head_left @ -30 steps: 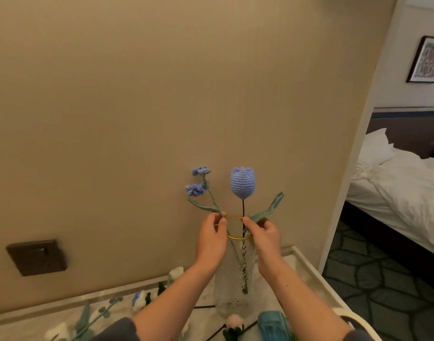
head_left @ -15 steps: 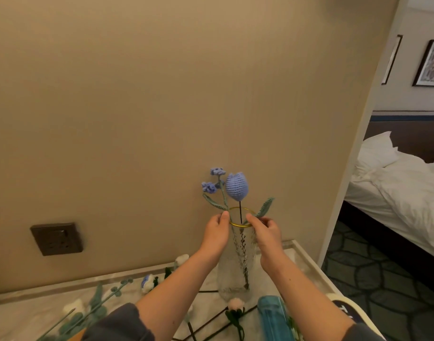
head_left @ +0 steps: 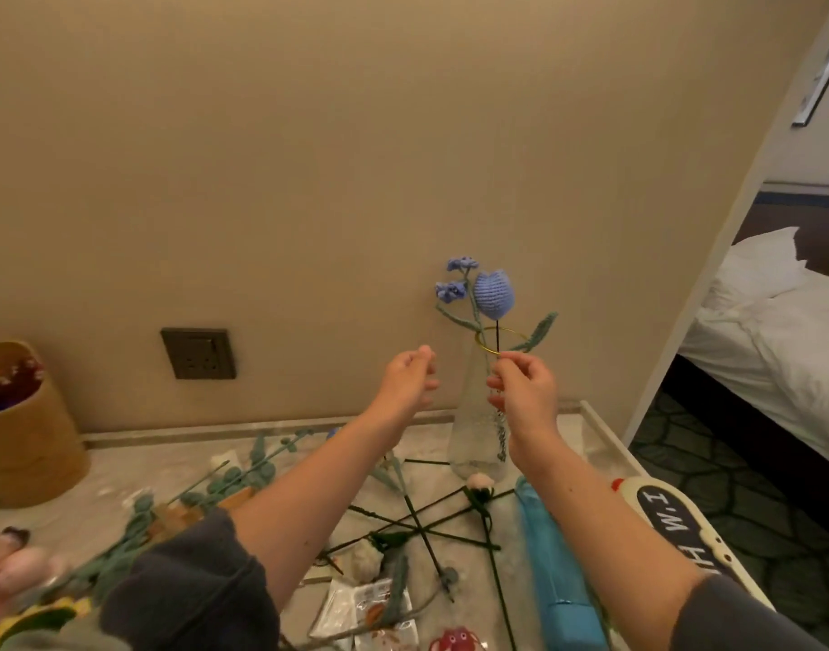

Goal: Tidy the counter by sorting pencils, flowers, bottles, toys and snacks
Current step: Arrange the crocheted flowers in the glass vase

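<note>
Lying nearest on the pale marble counter (head_left: 586, 429) are crinkled foil snack packets (head_left: 360, 608) whose print is too blurred to read, with a red toy (head_left: 454, 641) cut off by the bottom edge. Beside them a blue plastic bottle (head_left: 558, 570) lies on its side, and right of it is a white oblong thing (head_left: 675, 523) with a dark panel whose white letters read "I'M H" before the forearm hides the rest. A tangle of loose wire-stemmed flowers (head_left: 426, 523) crosses the middle of the counter, while a smeared pink shape (head_left: 13, 575) at the lower left cannot be identified. Farther in, the left hand (head_left: 410, 378) hangs in the air beside the vase and apart from it, with relaxed fingers holding nothing. The right hand (head_left: 525, 382) has thumb and forefinger drawn together at the gold rim - whether they pinch anything cannot be told. The ribbed clear glass vase (head_left: 473, 439) stands upright near the counter's back right corner, holding a blue crocheted tulip (head_left: 494, 293) and a sprig of small blue flowers (head_left: 454, 279). At far left a round brown box (head_left: 22, 425) is half cut off, a dark wall socket (head_left: 198, 353) sits behind, and a white-sheeted bed (head_left: 779, 321) shows through the doorway.
</note>
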`<action>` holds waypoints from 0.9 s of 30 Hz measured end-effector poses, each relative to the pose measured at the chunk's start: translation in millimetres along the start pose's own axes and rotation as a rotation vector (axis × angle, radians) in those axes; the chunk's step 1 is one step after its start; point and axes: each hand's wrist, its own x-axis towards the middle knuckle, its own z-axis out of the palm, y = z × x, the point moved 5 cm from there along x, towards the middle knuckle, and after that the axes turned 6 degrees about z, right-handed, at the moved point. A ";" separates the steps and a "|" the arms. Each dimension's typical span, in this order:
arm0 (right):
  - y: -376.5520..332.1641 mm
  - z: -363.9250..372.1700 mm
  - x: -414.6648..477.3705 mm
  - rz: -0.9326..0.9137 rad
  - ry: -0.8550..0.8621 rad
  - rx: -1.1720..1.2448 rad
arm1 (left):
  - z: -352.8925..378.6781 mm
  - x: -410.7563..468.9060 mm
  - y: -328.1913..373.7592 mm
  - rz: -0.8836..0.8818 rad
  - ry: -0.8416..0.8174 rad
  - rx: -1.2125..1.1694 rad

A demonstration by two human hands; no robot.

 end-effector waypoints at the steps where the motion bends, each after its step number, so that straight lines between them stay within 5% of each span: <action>1: 5.3 8.6 -4.9 0.026 -0.074 -0.054 | -7.6 -4.6 -1.2 0.009 0.005 0.008; 6: 62.5 34.3 -22.1 0.154 -0.332 -0.430 | -50.3 -27.0 -26.0 -0.008 0.047 0.036; 13: 145.7 33.2 -21.4 0.301 -0.424 -0.814 | -90.9 -46.9 -104.8 -0.223 0.108 0.060; 27: 178.5 52.5 -10.3 0.277 -0.498 -1.005 | -111.1 -57.2 -159.3 -0.392 0.114 0.106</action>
